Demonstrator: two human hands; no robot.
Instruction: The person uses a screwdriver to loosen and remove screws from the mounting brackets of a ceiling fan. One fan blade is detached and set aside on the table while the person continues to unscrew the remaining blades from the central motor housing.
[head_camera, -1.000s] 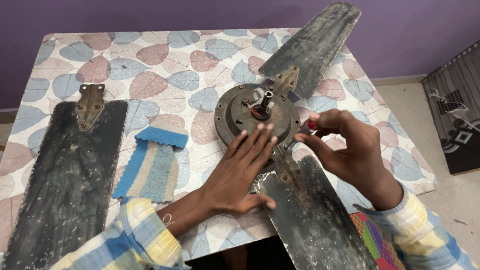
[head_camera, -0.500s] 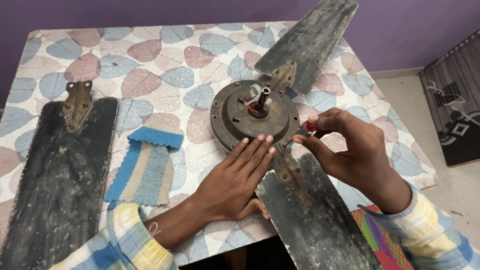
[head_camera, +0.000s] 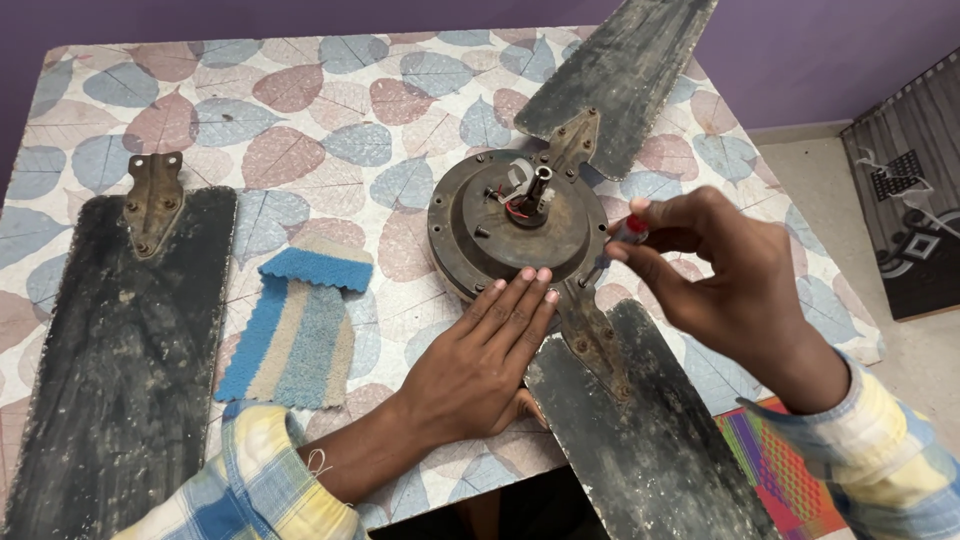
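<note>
A dirty round ceiling fan motor (head_camera: 480, 220) lies on the leaf-patterned table (head_camera: 300, 110) with two dusty blades attached, one at the back right (head_camera: 625, 75) and one at the front (head_camera: 640, 430). My left hand (head_camera: 485, 355) lies flat with its fingertips on the motor's near rim. My right hand (head_camera: 715, 275) pinches a small red-handled screwdriver (head_camera: 622, 237), its tip down at the front blade's bracket (head_camera: 590, 320) where it meets the motor.
A third, detached blade (head_camera: 120, 340) with its metal bracket lies on the table's left side. A blue and beige striped cloth (head_camera: 295, 325) rests between it and the motor. A dark patterned panel (head_camera: 915, 200) stands on the floor at right.
My left hand slid a little back toward the motor's near rim. My right hand with the screwdriver rose slightly. The view shifted a bit.
</note>
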